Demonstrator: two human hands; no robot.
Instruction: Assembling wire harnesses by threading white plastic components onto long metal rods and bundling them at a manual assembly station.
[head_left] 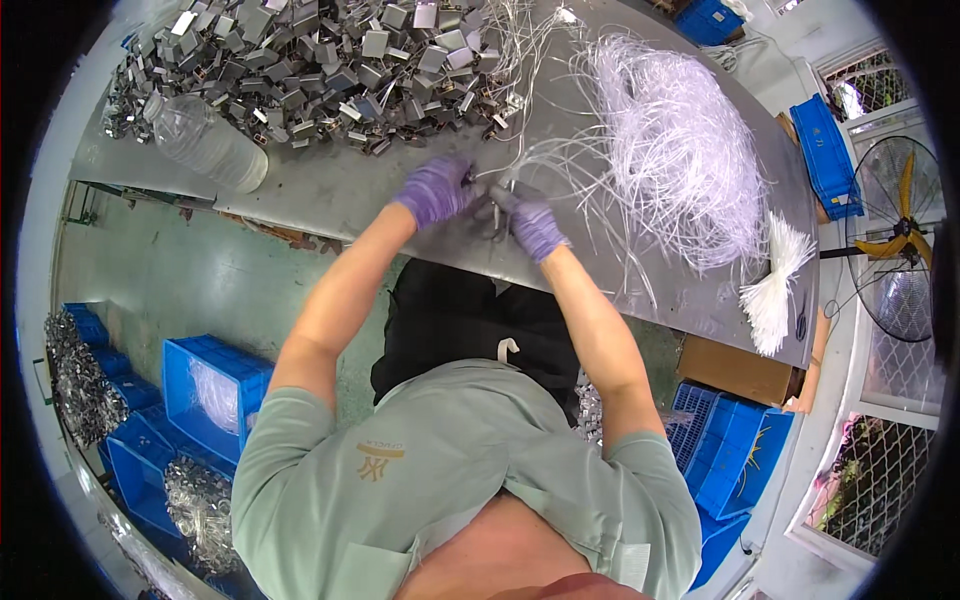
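Observation:
Both my hands wear purple-and-grey gloves and meet over the grey table near its front edge. My left hand [437, 191] is closed, with a small dark part [469, 178] between its fingertips. Close beside it, my right hand [534, 221] is closed around something slim and metallic [497, 212]; its kind is hard to make out. Thin pale strands [522, 140] run down the table toward my fingers. Just beyond my left hand spreads a big heap of small grey metal-cased parts [330, 75]. To the right of my right hand lies a large tangle of clear strands [680, 150].
A clear plastic bottle [210, 145] stands at the table's left edge. A tied white bundle of strands [775, 285] lies at the right end. Blue crates [215, 385] sit on the floor at left, and more blue crates [725, 450] at right. A fan [895, 240] stands beyond the table.

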